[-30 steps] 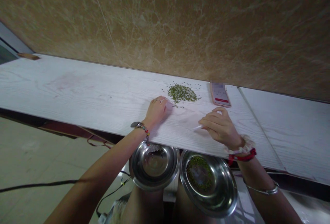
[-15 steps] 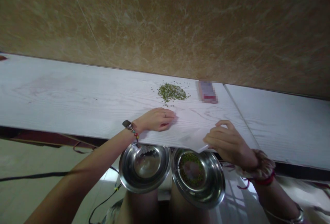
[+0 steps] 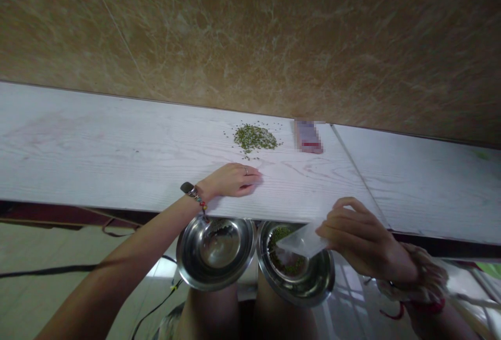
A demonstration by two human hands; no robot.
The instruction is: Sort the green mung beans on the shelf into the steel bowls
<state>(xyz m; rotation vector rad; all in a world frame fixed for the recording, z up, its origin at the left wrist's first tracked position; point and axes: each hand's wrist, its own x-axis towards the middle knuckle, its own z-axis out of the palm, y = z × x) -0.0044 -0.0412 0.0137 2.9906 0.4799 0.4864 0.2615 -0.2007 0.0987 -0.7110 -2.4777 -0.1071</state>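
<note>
My right hand (image 3: 358,238) pinches a thin translucent white plastic sheet (image 3: 303,241) by its edge. The sheet is tilted over the right steel bowl (image 3: 323,282), which has green beans (image 3: 287,267) in a ring on its bottom. On the white tabletop my left hand (image 3: 231,179) rests with fingers loosely stretched and nothing visible in them. Just beyond it lies a spread pile of green beans (image 3: 253,138), mixed with small whitish grains. Below my left wrist stands the left steel bowl (image 3: 188,264), with some whitish bits near its far side.
A phone (image 3: 309,136), partly blurred out, lies right of the pile, near the brown marbled wall (image 3: 242,37). Both bowls sit at the front edge of the white table (image 3: 97,147), above my knees. A dark cable (image 3: 50,271) runs at the lower left.
My right hand has moved from the tabletop toward me and right, bringing the plastic sheet over the right bowl. My left hand has drawn back from the pile's edge. The view has shifted right.
</note>
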